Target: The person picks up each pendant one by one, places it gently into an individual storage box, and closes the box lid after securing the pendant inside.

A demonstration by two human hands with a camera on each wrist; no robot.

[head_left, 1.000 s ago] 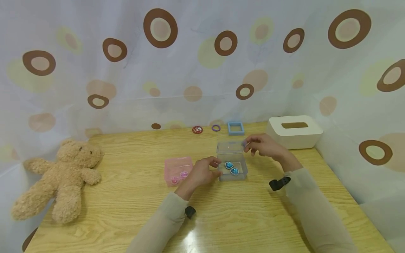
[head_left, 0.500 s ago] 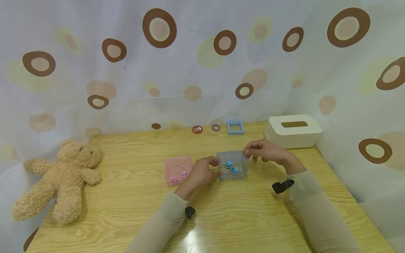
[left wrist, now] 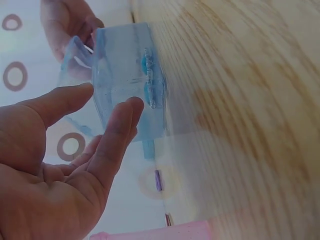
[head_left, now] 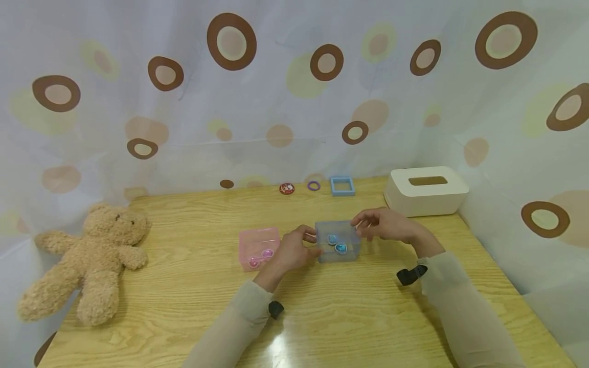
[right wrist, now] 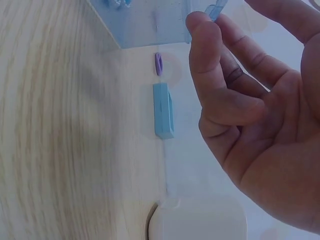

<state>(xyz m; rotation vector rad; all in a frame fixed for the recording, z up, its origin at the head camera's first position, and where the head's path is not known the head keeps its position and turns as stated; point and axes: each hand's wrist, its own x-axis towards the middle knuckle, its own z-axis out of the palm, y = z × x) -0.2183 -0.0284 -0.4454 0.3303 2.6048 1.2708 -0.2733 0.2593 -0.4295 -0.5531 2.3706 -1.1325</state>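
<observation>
My left hand [head_left: 292,250] rests its fingertips at the left side of a clear blue plastic box [head_left: 338,250]; in the left wrist view its fingers look mostly straight. Two blue gem ornaments [head_left: 340,248] lie inside the box, seen edge-on through its wall in that view. The hinged lid [left wrist: 75,60] stands partly raised, tilted over the box. At the lid's right corner is my right hand [head_left: 384,225], its fingertips pinching the lid edge [right wrist: 215,9] in the right wrist view. To the left, a pink box [head_left: 258,240] holds two pink gem ornaments [head_left: 267,253].
Along the back of the wooden table [head_left: 193,286] lie a red round badge [head_left: 287,188], a purple ring [head_left: 314,185] and a light blue square frame [head_left: 342,186]. A white tissue box [head_left: 427,191] stands back right. A teddy bear [head_left: 92,260] sits at the left.
The lid has swung from upright down over the blue box, and the ornaments now show dimly through it. My right hand moved slightly nearer with it. The left hand stayed in place.
</observation>
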